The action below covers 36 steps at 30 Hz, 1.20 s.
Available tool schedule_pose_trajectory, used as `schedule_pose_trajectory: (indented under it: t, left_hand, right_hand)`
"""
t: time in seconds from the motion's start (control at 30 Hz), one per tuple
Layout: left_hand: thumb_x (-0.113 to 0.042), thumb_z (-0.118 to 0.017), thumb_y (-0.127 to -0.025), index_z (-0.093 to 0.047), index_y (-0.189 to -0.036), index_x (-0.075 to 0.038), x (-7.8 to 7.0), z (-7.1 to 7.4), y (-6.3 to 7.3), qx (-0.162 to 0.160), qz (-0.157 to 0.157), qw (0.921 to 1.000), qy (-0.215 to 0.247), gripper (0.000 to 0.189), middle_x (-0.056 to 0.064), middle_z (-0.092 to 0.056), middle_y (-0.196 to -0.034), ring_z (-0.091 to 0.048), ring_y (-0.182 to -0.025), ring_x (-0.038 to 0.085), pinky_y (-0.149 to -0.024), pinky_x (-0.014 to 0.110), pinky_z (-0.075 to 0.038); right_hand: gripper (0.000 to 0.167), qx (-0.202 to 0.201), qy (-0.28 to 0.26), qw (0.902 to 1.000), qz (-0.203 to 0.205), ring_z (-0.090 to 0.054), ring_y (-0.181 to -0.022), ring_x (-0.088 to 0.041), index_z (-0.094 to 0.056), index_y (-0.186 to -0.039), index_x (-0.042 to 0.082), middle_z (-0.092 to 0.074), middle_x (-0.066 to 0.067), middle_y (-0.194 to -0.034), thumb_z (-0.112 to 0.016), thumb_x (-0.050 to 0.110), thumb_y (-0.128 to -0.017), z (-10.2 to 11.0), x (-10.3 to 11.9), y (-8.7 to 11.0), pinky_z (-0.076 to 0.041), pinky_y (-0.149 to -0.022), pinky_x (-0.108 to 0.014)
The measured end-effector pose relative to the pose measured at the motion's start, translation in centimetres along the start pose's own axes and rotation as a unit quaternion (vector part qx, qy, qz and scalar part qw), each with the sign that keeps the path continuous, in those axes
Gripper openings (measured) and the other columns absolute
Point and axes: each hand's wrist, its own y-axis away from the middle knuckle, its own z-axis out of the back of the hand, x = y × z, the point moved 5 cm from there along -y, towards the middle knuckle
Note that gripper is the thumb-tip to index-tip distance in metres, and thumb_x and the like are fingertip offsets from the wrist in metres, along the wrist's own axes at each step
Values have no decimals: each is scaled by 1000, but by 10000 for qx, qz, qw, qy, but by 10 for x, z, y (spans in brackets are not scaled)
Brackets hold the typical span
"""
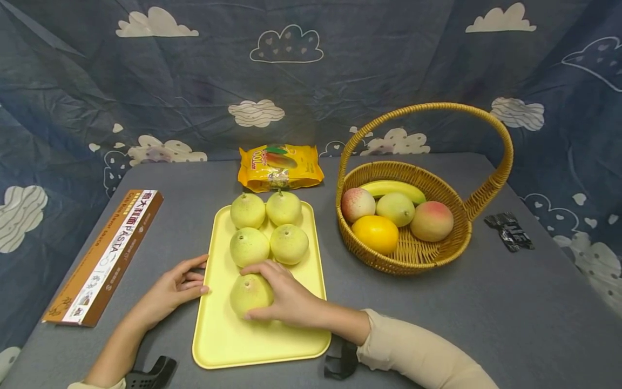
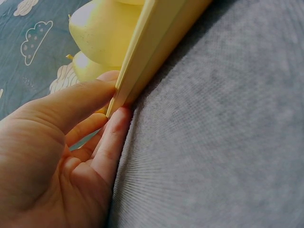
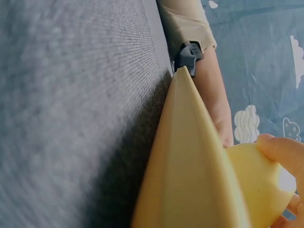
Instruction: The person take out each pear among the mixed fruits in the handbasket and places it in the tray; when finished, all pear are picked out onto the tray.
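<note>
On a yellow tray (image 1: pixel 262 348) stand several round, pale yellow-green pears, two (image 1: pixel 248 210) (image 1: pixel 284 208) at the far end and two (image 1: pixel 249 247) (image 1: pixel 289 244) before them. My right hand (image 1: pixel 291 297) grips the nearest pear (image 1: pixel 249 295) from its right side, thumb in front and fingers behind. In the right wrist view that pear (image 3: pixel 256 185) shows beyond the tray wall (image 3: pixel 190 156). At the tray's left edge, my left hand (image 1: pixel 170 294) pinches the rim (image 2: pixel 130 71), thumb on top and fingers against the outer side.
Right of the tray, a wicker basket (image 1: pixel 403 267) with a tall handle holds a banana (image 1: pixel 396 189), a yellow fruit (image 1: pixel 376 234), peaches (image 1: pixel 431 221) and a green fruit (image 1: pixel 396 209). A yellow packet (image 1: pixel 280 166) lies behind, a pasta box (image 1: pixel 104 256) left, a black wrapper (image 1: pixel 510 231) far right.
</note>
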Motion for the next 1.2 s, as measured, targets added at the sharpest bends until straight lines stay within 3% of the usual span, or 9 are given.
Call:
schedule_pose_trajectory:
  t: [0.33, 0.57, 0.9, 1.07, 1.2]
  left_hand:
    - [-3, -64, -82, -34, -135, 4, 0, 0, 1, -24, -44, 10000, -14, 61, 24, -41, -121, -54, -93, 9, -76, 19, -48]
    - [-4, -65, -82, -34, -135, 4, 0, 0, 1, -51, -18, 10000, -23, 62, 23, -41, -121, -54, -93, 9, -76, 20, -47]
    - [-5, -65, -83, -34, -135, 3, 1, 1, 1, -39, -41, 10000, -70, 61, 23, -41, -122, -54, -93, 10, -76, 20, -47]
    - [-6, -65, -82, -35, -135, 4, 0, 1, 0, -47, -74, 9999, -91, 61, 22, -42, -122, -54, -93, 10, -76, 20, -47]
    - [-6, -65, -82, -35, -135, 3, 0, 1, 0, -63, -78, 9999, -101, 61, 22, -42, -121, -54, -93, 10, -76, 20, -47]
  right_hand:
    - [64, 73, 122, 9997, 211, -38, -114, -6, -44, -126, 17, -45, 7, -123, -75, 34, -72, -2, 0, 1, -32, -96, -26]
    - [59, 184, -263, 9986, 416, -32, -122, -10, -43, -131, 12, -39, -1, -132, -69, 28, -80, 18, 6, 8, -26, -103, -31]
    - [59, -645, -132, 9914, 1133, -37, -120, -21, -42, -129, 6, -41, -8, -131, -70, 14, -78, 99, 14, 39, -32, -99, -36]
    - [59, -1383, -104, 9817, 1308, -40, -116, -23, -42, -126, -5, -44, -17, -126, -72, 9, -76, 144, 18, 56, -32, -97, -35]
    - [58, -2004, 19, 9705, 1339, -41, -113, -24, -41, -120, -15, -45, -29, -119, -71, -4, -71, 174, 18, 67, -32, -94, -34]
